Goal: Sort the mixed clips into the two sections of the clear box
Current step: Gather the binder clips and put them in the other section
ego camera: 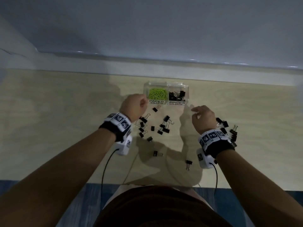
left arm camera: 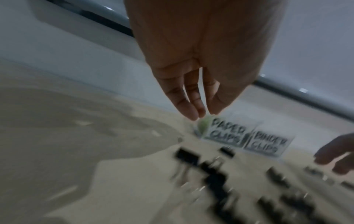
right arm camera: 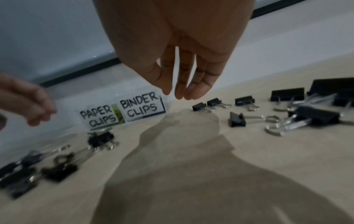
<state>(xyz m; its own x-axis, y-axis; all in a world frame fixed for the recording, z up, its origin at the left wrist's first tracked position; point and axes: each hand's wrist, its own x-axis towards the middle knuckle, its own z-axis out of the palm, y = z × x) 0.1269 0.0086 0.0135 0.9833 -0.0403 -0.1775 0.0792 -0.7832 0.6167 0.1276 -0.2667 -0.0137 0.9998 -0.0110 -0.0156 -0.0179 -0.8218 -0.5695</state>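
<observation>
The clear box stands at the back of the table. Its left section, labelled PAPER CLIPS, holds green paper clips; its right section, labelled BINDER CLIPS, holds black binder clips. Several loose black binder clips lie scattered in front of the box, and more binder clips lie to the right. My left hand hovers at the box's front left corner; its fingertips hang down close together with nothing seen between them. My right hand hovers just right of the box front, its fingers relaxed and empty.
The light wooden table ends at a white ledge and wall just behind the box. Single binder clips lie nearer my body. Thin cables run from both wrist cameras over the table's front edge.
</observation>
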